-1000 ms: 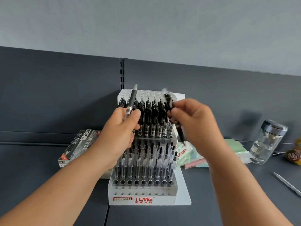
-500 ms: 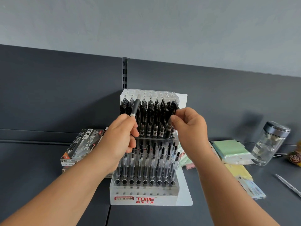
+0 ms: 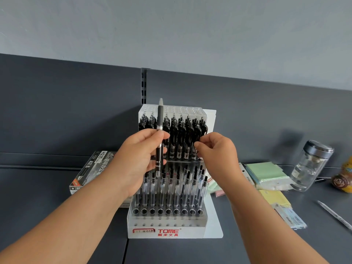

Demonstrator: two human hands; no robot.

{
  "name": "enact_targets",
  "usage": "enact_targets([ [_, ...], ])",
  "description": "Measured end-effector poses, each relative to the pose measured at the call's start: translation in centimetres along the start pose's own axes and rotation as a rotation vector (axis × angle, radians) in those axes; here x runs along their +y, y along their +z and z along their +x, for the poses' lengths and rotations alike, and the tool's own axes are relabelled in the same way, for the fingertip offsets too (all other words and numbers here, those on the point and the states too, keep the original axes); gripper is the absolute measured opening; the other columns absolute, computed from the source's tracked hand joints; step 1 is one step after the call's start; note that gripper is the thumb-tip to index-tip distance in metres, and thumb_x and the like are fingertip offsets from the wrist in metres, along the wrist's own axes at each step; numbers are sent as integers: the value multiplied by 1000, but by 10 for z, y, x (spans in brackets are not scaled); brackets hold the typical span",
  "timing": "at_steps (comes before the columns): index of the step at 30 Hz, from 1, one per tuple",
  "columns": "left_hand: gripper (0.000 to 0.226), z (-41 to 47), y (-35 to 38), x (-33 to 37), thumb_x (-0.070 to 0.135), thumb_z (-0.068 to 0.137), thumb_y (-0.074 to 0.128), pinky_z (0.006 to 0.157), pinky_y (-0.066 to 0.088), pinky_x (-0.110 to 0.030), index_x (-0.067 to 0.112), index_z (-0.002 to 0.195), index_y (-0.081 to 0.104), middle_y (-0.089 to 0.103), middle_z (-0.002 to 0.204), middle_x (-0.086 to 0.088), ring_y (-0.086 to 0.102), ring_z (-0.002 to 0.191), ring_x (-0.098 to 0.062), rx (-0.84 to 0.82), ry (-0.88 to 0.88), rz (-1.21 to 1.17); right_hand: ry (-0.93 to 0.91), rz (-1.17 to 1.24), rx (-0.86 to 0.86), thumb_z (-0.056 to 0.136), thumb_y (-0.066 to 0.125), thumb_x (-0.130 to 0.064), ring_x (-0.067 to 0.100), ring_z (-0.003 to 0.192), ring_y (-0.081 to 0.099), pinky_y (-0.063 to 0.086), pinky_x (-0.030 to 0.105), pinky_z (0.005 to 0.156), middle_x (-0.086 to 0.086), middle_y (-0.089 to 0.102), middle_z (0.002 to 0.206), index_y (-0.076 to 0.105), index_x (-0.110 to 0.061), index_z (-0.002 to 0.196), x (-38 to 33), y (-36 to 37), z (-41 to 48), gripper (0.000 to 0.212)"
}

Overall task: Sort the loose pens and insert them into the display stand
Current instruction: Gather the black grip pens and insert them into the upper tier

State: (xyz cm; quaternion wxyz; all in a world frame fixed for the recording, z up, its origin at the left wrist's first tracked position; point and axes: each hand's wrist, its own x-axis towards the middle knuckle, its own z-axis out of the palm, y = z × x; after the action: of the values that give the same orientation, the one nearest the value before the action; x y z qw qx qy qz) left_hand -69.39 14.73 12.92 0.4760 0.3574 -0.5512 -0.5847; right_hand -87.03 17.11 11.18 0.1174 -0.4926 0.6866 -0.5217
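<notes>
Pen (image 3: pixel 159 138) in hand is looking light, slim and rigid: a dark barrel with silver rings, a matte grey grip section and a pale tip pointing up. The left hand (image 3: pixel 137 161) is curling its thumb and fingers round the middle of the barrel, holding it upright just in front of the left side of the display stand (image 3: pixel 190 232). A hold near the middle is seeming sound, since smooth plastic may be slipping under a loose pinch, while a lower grip would be crowding the hole.

The stand is showing as hard, clear acrylic stepped in tiers and drilled with round holes, with the front row looking empty. Glossy black upper-tier pens (image 3: pixel 181 138) with clips are standing packed together. Clear-barrelled lower-tier pens (image 3: pixel 177 187) are standing below them.

The right hand (image 3: pixel 219 155) is resting with thumb and forefinger closed together against the rightmost upper pen; whether they are pinching it or only touching, I cannot tell.

A printed pen box (image 3: pixel 95 168), pastel sticky notes (image 3: pixel 264 174), a dark-lidded glass jar (image 3: pixel 312 166) and a loose pen (image 3: pixel 335 216) are lying on the dark grey shelf (image 3: pixel 38 187)
</notes>
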Motion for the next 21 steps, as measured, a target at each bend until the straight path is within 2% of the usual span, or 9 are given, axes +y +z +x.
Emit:
enact_targets([
  [2, 17, 0, 1, 3, 24, 94, 55, 68, 50, -28, 20, 94, 72, 66, 83, 9, 62, 84, -12, -1, 16, -25, -10, -23, 7, 91, 61, -23, 12, 60, 55, 44, 26, 56, 0, 65, 74, 63, -18, 90, -1, 0, -1, 5],
  [7, 17, -1, 5, 3, 23, 92, 57, 74, 46, -32, 17, 96, 72, 63, 77, 8, 56, 76, -12, 1, 25, -58, -32, -107, 51, 93, 56, -24, 10, 56, 47, 36, 24, 52, -5, 54, 63, 60, -17, 88, -2, 6, -8, 9],
  [10, 15, -1, 8, 3, 19, 92, 58, 71, 47, -30, 13, 99, 69, 61, 73, 6, 60, 72, -14, -7, 27, -105, -26, -110, 41, 93, 57, -23, 13, 61, 52, 42, 27, 56, -6, 57, 67, 61, -18, 87, -3, 1, -12, 9],
  [12, 11, 0, 9, 5, 16, 91, 58, 70, 49, -30, 11, 98, 66, 63, 75, 2, 64, 74, -16, -14, 25, -138, -46, -31, 82, 92, 58, -24, 9, 67, 57, 46, 27, 63, -9, 61, 75, 60, -21, 89, -7, -5, -18, 5],
  [14, 6, 1, 10, 6, 14, 91, 60, 70, 52, -30, 11, 94, 65, 67, 80, -2, 68, 79, -19, -5, 23, -170, -93, 125, 81, 92, 59, -25, 3, 61, 54, 45, 20, 59, -11, 61, 73, 61, -23, 87, -14, -12, -26, 6],
  [16, 6, 3, 13, 7, 11, 91, 60, 71, 53, -30, 11, 95, 64, 69, 83, -4, 70, 81, -20, 2, 25, -230, -92, 286, -60, 92, 58, -25, 2, 57, 53, 47, 18, 55, -9, 61, 68, 63, -21, 85, -23, -15, -36, 9],
  [18, 9, 2, 19, 8, 7, 90, 59, 73, 54, -31, 11, 97, 63, 71, 87, -6, 71, 83, -21, -14, 24, -278, -47, 408, -212, 92, 59, -23, 6, 62, 60, 53, 23, 63, -4, 63, 72, 65, -18, 87, -27, -15, -41, 9],
  [21, 9, 0, 27, 7, 8, 90, 58, 72, 53, -30, 13, 96, 62, 73, 90, -8, 71, 82, -20, -44, 16, -300, -6, 515, -220, 91, 60, -8, 10, 62, 60, 54, 25, 65, 1, 63, 72, 64, -13, 87, -21, -19, -37, 8],
])
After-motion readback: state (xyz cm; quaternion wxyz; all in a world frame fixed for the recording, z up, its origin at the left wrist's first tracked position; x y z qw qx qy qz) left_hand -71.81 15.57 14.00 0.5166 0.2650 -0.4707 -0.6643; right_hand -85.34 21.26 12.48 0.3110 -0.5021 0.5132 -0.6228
